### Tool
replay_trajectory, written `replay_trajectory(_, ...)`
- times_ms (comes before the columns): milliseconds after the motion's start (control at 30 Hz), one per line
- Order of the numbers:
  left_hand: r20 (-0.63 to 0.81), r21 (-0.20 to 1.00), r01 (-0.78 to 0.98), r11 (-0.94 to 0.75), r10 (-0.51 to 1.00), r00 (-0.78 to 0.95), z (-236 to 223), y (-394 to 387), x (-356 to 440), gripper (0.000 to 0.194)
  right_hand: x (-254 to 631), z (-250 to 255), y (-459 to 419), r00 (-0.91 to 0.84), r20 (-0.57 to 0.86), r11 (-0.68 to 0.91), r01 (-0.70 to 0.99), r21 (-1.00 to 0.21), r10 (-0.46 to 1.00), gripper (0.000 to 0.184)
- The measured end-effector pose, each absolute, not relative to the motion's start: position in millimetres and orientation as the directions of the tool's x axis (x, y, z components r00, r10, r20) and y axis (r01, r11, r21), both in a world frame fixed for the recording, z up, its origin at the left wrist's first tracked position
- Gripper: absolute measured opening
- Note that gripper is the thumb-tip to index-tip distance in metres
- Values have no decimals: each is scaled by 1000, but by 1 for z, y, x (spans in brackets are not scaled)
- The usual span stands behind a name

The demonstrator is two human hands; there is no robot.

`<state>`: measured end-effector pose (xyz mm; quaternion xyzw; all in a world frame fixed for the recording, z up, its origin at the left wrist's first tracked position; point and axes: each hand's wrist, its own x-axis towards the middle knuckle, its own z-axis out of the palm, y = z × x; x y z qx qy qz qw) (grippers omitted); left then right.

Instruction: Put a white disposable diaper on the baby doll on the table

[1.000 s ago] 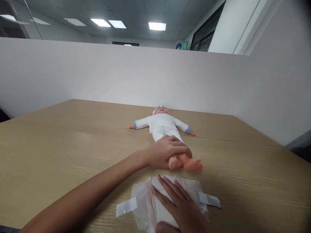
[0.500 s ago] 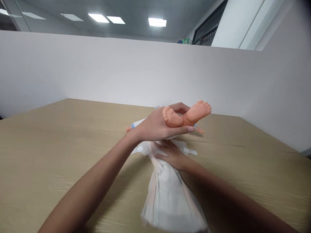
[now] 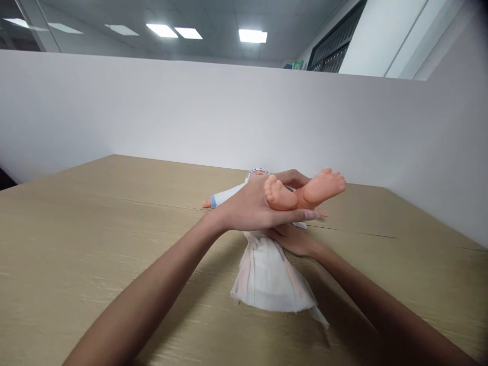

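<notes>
A baby doll (image 3: 229,193) in a white suit lies on its back on the wooden table (image 3: 76,244), head toward the far wall. My left hand (image 3: 255,206) is closed round the doll's ankles and holds its bare feet (image 3: 305,190) up off the table. Under the raised legs my right hand (image 3: 292,239) lies on the far end of a white diaper (image 3: 269,277). Its fingers are mostly hidden by my left hand. The near end of the diaper fans out toward me on the table.
A white partition wall (image 3: 152,112) closes off the table at the back and on the right. Ceiling lights and a dark window show above it.
My left hand lifted the doll's legs from the table. My right hand pushed the diaper away from me, under the doll's raised legs.
</notes>
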<state>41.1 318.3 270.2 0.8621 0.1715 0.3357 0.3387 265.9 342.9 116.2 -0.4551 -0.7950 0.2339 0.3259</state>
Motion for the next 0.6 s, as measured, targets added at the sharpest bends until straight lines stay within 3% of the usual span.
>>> replay_trajectory(67, 458, 697, 68, -714, 517, 723, 267, 316, 41, 35, 279, 122, 321, -410, 231, 456, 627, -632, 882, 40)
replay_trajectory(167, 425, 713, 68, -698, 507, 750, 260, 311, 42, 36, 288, 133, 284, -287, 247, 379, 691, -616, 926, 41)
replay_trajectory(267, 403, 718, 85, -691, 511, 759, 249, 303, 45, 36, 283, 145, 253, -107, 400, 361, 678, -640, 910, 49)
replay_trajectory(333, 419, 708, 69, -703, 497, 760, 240, 298, 47, 37, 275, 152, 242, -78, 526, 443, 649, -619, 847, 54)
replay_trajectory(467, 486, 674, -9, -738, 434, 759, 224, 286, 39, 40, 267, 155, 238, -199, 615, 610, 536, -584, 763, 53)
replay_trajectory(600, 475, 560, 116, -820, 432, 766, 202, 280, 3, 44, 292, 143, 236, -401, 603, 710, 539, -454, 690, 60)
